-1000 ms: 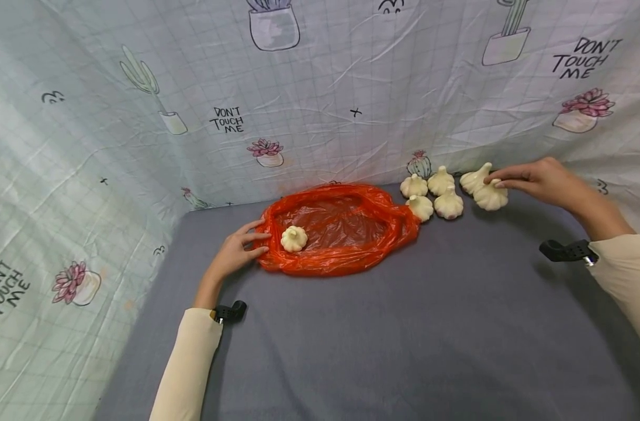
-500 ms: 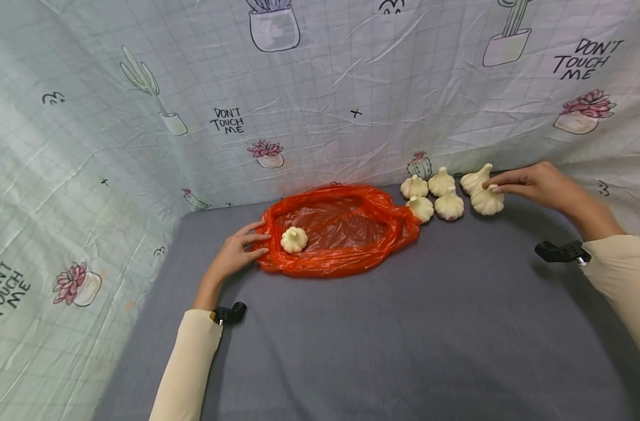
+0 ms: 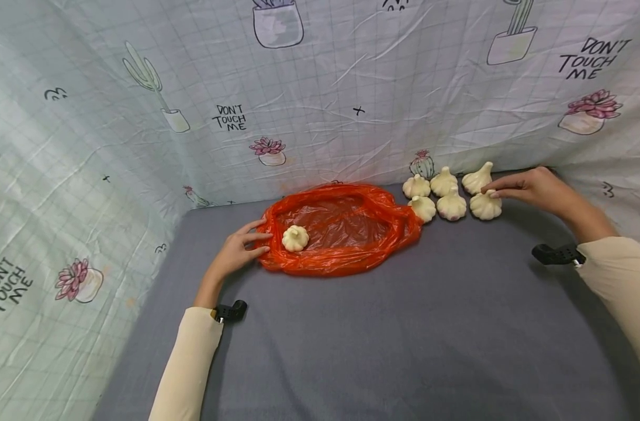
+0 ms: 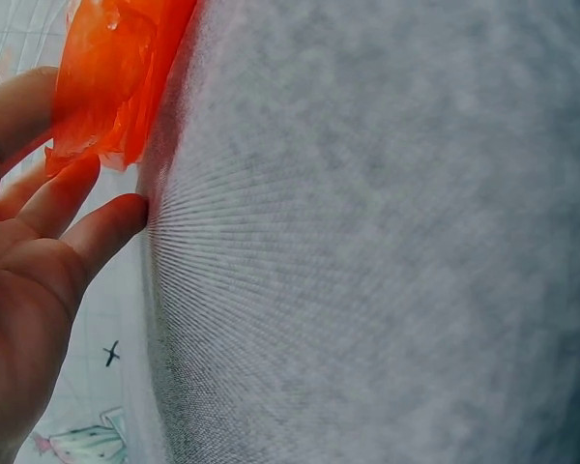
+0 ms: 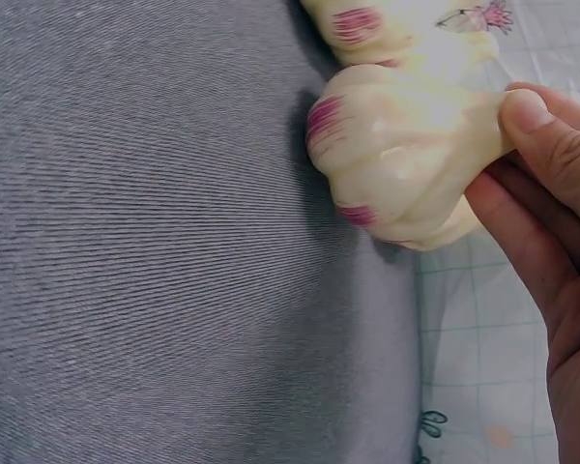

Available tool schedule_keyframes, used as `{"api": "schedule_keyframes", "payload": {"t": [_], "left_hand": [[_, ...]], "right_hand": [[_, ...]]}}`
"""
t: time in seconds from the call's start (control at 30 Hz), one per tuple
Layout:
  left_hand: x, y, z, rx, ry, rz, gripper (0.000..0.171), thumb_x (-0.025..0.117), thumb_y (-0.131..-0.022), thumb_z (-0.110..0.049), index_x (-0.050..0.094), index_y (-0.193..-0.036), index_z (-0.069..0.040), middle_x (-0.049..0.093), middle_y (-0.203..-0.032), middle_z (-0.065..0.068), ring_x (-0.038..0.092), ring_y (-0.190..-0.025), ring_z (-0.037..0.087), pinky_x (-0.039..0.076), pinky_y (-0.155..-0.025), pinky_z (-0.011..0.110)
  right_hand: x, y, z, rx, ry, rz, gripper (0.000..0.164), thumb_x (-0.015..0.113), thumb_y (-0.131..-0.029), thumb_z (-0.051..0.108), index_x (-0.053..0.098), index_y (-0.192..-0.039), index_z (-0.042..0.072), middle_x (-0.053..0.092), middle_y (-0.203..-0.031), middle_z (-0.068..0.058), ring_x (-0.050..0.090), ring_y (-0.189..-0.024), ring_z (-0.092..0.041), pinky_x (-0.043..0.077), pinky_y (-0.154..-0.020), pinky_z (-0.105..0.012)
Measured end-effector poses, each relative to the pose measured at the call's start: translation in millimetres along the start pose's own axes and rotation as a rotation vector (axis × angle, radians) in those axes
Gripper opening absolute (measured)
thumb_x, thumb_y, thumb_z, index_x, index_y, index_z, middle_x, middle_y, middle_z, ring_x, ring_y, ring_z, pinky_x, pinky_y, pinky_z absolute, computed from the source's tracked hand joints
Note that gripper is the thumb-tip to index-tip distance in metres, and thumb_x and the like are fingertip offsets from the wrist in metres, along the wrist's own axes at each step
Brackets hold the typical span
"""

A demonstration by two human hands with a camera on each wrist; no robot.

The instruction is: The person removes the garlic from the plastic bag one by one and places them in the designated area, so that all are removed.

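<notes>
My right hand (image 3: 532, 186) pinches the stem of a garlic bulb (image 3: 485, 206) between thumb and fingertips, at the right end of a group of bulbs. In the right wrist view this garlic bulb (image 5: 396, 155) shows purple streaks and overlaps the bulb behind it. My left hand (image 3: 239, 250) lies against the left side of a red plastic bag (image 3: 325, 270), fingers spread and fairly straight. The left wrist view has its fingertips on the crinkled bag (image 4: 116, 77), the thumb near the grey cloth. One garlic bulb (image 3: 296, 238) sits at the left inside the bag's wide mouth.
Several garlic bulbs (image 3: 444, 182) stand in two rows right of the bag, along the back edge. The bag's right end touches the nearest bulb (image 3: 422, 209). A printed curtain (image 3: 320, 128) rises behind and left of the grey table (image 3: 362, 339).
My right hand has brought its garlic bulb slightly left and down, to the front row beside the other bulbs. The left hand and bag have stayed in place.
</notes>
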State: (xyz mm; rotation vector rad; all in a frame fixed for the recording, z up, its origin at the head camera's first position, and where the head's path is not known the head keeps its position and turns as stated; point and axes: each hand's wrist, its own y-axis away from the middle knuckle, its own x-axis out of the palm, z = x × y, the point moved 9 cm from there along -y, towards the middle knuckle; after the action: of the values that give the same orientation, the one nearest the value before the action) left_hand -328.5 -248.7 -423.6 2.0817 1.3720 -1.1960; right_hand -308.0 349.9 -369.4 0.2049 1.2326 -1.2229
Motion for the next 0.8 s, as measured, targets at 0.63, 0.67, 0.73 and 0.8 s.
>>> {"api": "schedule_keyframes", "payload": {"t": [0.63, 0.67, 0.73, 0.8], "left_hand": [[2.6, 1.3, 1.3, -0.018, 0.003, 0.013, 0.038, 0.078, -0.092, -0.019, 0.072, -0.128, -0.008, 0.046, -0.157, 0.007, 0.038, -0.146, 0.035, 0.04, -0.111, 0.055], [2.4, 1.3, 1.1, -0.019, 0.003, 0.014, 0.038, 0.078, -0.092, -0.019, 0.072, -0.128, -0.008, 0.046, -0.157, 0.007, 0.037, -0.146, 0.035, 0.04, -0.111, 0.055], [2.4, 1.4, 0.7, -0.019, 0.004, 0.014, 0.038, 0.078, -0.092, -0.019, 0.072, -0.128, -0.008, 0.046, -0.157, 0.007, 0.037, -0.146, 0.035, 0.039, -0.111, 0.055], [2.7, 1.4, 0.7, -0.018, 0.001, 0.014, 0.038, 0.078, -0.092, -0.019, 0.072, -0.128, -0.008, 0.046, -0.156, 0.007, 0.038, -0.146, 0.036, 0.039, -0.112, 0.056]], "right_hand": [[8.8, 5.4, -2.9, 0.053, 0.033, -0.011, 0.022, 0.08, -0.083, 0.001, 0.082, -0.103, 0.01, 0.077, -0.094, 0.011, 0.056, -0.076, 0.018, 0.04, -0.065, -0.007], [8.6, 5.5, -2.2, 0.045, 0.043, -0.017, 0.022, 0.081, -0.083, 0.001, 0.082, -0.103, 0.009, 0.077, -0.094, 0.011, 0.056, -0.075, 0.018, 0.04, -0.064, -0.007], [8.2, 6.1, -1.0, 0.032, 0.055, -0.028, 0.023, 0.081, -0.082, 0.0, 0.081, -0.103, 0.008, 0.078, -0.092, 0.006, 0.057, -0.072, 0.017, 0.04, -0.062, -0.008], [8.0, 7.1, 0.5, 0.03, 0.056, -0.032, 0.027, 0.082, -0.08, -0.002, 0.081, -0.105, 0.007, 0.078, -0.092, -0.001, 0.057, -0.073, 0.017, 0.042, -0.062, -0.006]]}}
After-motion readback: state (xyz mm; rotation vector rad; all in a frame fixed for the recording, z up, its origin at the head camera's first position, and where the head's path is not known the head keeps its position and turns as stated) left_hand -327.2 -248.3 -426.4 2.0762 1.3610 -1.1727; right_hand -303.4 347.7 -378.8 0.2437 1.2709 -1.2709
